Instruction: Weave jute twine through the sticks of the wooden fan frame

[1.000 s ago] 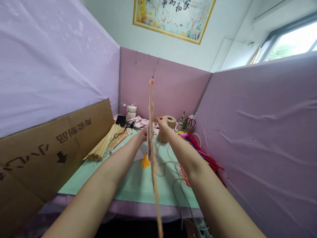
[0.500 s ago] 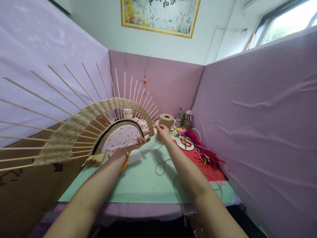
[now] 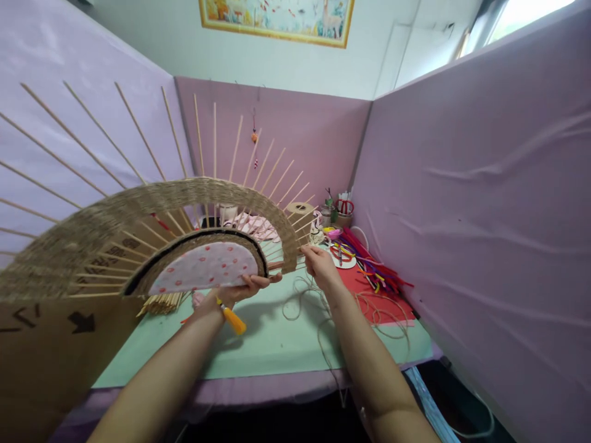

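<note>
A large half-round woven fan frame (image 3: 184, 191) fills the left and middle of the view. Thin wooden sticks spread out from it past a band of wrapped twine. At its base is a half-disc of white cloth with red dots (image 3: 207, 264), edged in black. My left hand (image 3: 252, 286) grips the frame under this cloth, a yellow tassel (image 3: 234, 320) hanging at the wrist. My right hand (image 3: 319, 264) is closed in a pinch by the right end of the woven band. Thin twine (image 3: 292, 315) trails from about it in loose loops over the table; the fingertips hide the pinched part.
A twine spool (image 3: 300, 214), a pot holding red-handled scissors (image 3: 345, 208) and bundled coloured pipe cleaners (image 3: 378, 264) stand or lie at the back right. A red sheet (image 3: 355, 289) lies beneath. Wooden sticks (image 3: 161, 303) lie left. Purple cloth partitions (image 3: 462, 203) enclose the table.
The fan frame has come closer and turned, its right end shifting right and down. My right hand has moved slightly right and down with it. The camera view has tilted down.
</note>
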`<state>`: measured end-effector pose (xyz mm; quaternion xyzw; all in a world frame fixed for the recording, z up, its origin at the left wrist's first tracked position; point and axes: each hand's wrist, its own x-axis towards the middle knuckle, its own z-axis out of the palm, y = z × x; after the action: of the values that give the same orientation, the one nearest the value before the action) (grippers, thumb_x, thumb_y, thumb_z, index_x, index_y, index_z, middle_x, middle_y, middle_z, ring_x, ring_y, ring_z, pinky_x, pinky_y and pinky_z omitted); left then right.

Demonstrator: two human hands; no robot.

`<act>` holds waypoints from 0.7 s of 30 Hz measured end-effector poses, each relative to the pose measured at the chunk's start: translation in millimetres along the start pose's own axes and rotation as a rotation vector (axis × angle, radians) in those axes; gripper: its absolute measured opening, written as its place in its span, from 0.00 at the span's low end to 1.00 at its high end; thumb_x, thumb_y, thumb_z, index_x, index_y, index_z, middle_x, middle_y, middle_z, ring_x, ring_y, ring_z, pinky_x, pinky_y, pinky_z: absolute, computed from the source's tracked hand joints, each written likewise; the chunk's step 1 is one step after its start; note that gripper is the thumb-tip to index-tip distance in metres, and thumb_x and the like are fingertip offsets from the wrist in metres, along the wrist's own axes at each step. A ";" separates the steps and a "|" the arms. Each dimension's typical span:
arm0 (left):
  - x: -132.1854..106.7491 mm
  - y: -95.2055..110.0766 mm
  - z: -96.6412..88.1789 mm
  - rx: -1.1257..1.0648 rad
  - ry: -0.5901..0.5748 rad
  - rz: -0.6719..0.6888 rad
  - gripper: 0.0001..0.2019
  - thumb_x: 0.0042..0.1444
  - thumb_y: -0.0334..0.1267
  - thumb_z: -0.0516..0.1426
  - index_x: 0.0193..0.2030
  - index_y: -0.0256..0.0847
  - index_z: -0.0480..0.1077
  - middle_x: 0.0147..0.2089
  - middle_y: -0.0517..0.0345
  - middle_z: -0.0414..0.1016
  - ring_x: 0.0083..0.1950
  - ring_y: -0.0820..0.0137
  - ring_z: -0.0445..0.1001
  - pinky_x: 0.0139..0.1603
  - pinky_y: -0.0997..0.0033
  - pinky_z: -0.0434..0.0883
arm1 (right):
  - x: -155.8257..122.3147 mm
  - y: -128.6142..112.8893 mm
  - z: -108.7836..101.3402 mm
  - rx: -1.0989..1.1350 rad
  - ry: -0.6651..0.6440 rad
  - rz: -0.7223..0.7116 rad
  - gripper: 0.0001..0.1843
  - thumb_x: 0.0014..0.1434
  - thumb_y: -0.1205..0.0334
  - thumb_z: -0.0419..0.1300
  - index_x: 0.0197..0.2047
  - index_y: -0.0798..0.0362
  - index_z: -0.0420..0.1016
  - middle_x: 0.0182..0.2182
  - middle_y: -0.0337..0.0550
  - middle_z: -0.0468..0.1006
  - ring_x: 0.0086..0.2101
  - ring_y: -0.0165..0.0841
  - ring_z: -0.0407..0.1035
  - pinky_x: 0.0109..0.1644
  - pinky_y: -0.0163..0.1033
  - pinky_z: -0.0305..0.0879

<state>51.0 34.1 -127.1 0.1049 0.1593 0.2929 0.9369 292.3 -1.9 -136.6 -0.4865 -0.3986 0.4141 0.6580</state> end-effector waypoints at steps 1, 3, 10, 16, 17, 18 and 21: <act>1.0 -2.7 6.5 -0.053 0.028 -0.117 0.30 0.59 0.30 0.41 0.69 0.45 0.48 0.37 0.49 0.66 0.26 0.69 0.69 0.19 0.71 0.74 | -2.8 -3.7 -4.2 0.044 -0.015 0.034 0.17 0.45 0.47 0.64 0.30 0.53 0.71 0.11 0.23 0.48 0.14 0.22 0.39 0.18 0.32 0.35; 3.1 -7.0 19.6 -0.114 0.009 -0.189 0.29 0.59 0.30 0.43 0.68 0.45 0.51 0.42 0.46 0.68 0.24 0.74 0.67 0.17 0.77 0.73 | -7.3 -10.9 -10.5 0.125 0.003 0.074 0.17 0.43 0.48 0.65 0.29 0.52 0.69 0.12 0.22 0.47 0.15 0.20 0.37 0.18 0.31 0.33; -1.2 -37.0 36.0 -0.130 0.001 0.036 0.19 0.63 0.29 0.43 0.60 0.36 0.60 0.42 0.45 0.69 0.27 0.78 0.69 0.22 0.83 0.74 | -24.3 -24.3 -5.6 0.272 0.067 0.029 0.23 0.42 0.47 0.68 0.31 0.49 0.61 0.13 0.20 0.48 0.14 0.20 0.38 0.16 0.28 0.34; -14.7 -85.4 34.3 -0.353 0.150 0.004 0.15 0.64 0.26 0.39 0.53 0.35 0.59 0.33 0.55 0.64 0.20 0.82 0.66 0.16 0.89 0.67 | -42.8 -15.8 -2.0 0.237 0.083 0.000 0.23 0.42 0.43 0.68 0.28 0.52 0.64 0.10 0.21 0.49 0.13 0.19 0.39 0.16 0.30 0.34; -16.0 -87.8 34.8 -0.398 0.140 -0.014 0.15 0.63 0.25 0.40 0.53 0.34 0.59 0.33 0.55 0.64 0.21 0.82 0.67 0.17 0.89 0.69 | -45.6 -14.5 -3.3 0.220 0.099 -0.020 0.23 0.42 0.44 0.68 0.28 0.52 0.66 0.10 0.22 0.50 0.13 0.19 0.39 0.17 0.31 0.34; -16.7 -88.2 35.6 -0.433 0.125 -0.031 0.15 0.62 0.25 0.41 0.53 0.34 0.59 0.33 0.55 0.65 0.22 0.81 0.69 0.19 0.88 0.71 | -48.3 -13.9 -4.5 0.203 0.115 -0.039 0.22 0.43 0.44 0.68 0.27 0.53 0.67 0.10 0.22 0.50 0.14 0.19 0.39 0.17 0.31 0.34; -15.1 -83.4 40.5 -0.457 0.071 -0.016 0.20 0.57 0.24 0.45 0.57 0.32 0.60 0.35 0.52 0.68 0.25 0.79 0.73 0.23 0.86 0.74 | -53.1 -16.3 -7.0 0.167 0.179 -0.081 0.21 0.44 0.44 0.67 0.26 0.54 0.69 0.10 0.23 0.50 0.14 0.20 0.39 0.18 0.32 0.33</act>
<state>96.8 -46.1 -110.2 -0.1215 0.1228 0.3174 0.9324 283.4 -56.6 -128.7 -0.4488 -0.3217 0.3737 0.7453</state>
